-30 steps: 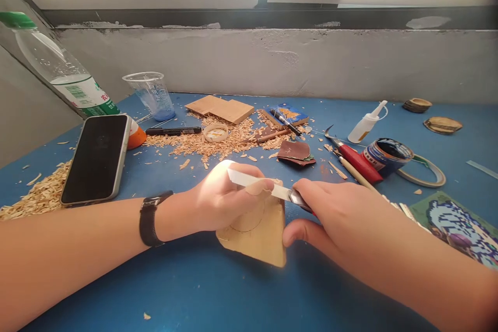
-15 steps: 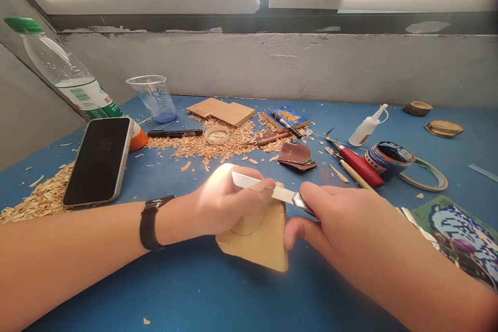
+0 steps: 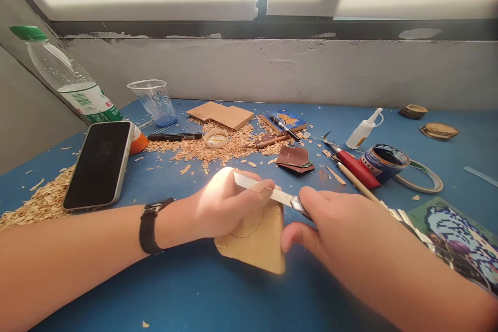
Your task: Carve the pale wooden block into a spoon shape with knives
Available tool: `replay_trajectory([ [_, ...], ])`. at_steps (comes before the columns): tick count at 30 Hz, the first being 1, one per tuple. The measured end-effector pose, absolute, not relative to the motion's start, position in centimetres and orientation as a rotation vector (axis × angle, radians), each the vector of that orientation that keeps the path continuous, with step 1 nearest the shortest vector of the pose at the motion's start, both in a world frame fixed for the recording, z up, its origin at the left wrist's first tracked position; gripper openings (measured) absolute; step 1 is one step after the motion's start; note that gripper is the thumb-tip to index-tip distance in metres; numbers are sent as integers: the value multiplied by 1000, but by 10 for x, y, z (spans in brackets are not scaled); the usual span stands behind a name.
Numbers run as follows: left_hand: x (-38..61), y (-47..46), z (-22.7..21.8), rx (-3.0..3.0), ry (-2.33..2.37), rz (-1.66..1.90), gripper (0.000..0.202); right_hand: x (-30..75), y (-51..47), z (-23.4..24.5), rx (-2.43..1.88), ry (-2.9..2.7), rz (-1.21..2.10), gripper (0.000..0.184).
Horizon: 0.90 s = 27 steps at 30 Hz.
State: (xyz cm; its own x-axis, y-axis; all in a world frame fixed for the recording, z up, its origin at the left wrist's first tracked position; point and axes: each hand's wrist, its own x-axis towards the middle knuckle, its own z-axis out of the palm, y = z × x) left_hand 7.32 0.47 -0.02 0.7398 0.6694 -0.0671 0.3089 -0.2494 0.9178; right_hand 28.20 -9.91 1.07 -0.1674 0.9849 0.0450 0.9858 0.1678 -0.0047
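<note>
A pale wooden block with a pencilled curve on its face is gripped by my left hand, whose fingers wrap over its far side. My right hand is closed round the handle of a utility knife. The long blade lies across the block's far edge and under my left thumb, its tip pointing left past the thumb. Most of the knife's handle is hidden in my right palm. My right thumb is close to the block's right edge.
Wood shavings lie across the blue table. A phone leans before a bottle on the left, near a plastic cup. To the right are sandpaper, a red-handled hooked tool, a paint jar and a glue bottle.
The view has tilted slightly, so the background sits a little lower. Both hands keep their grips, and the knife and block have hardly moved against each other.
</note>
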Motion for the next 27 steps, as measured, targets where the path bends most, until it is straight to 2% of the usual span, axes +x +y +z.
replay_trajectory([
  [3, 72, 7, -2, 1981, 666, 435, 54, 281, -94, 19, -2029, -2468, 164, 40],
  [6, 70, 8, -3, 2075, 631, 419, 53, 281, -91, 24, -2000, -2513, 231, 35],
  [13, 69, 7, -2, 2062, 645, 401, 52, 283, -92, 17, -1948, -2476, 119, 31],
  [22, 68, 9, -2, 1975, 647, 360, 50, 282, -97, 10, -1954, -2395, 85, 38],
  [27, 71, 11, 1, 1886, 625, 344, 49, 281, -102, 4, -1921, -2346, -35, 31],
])
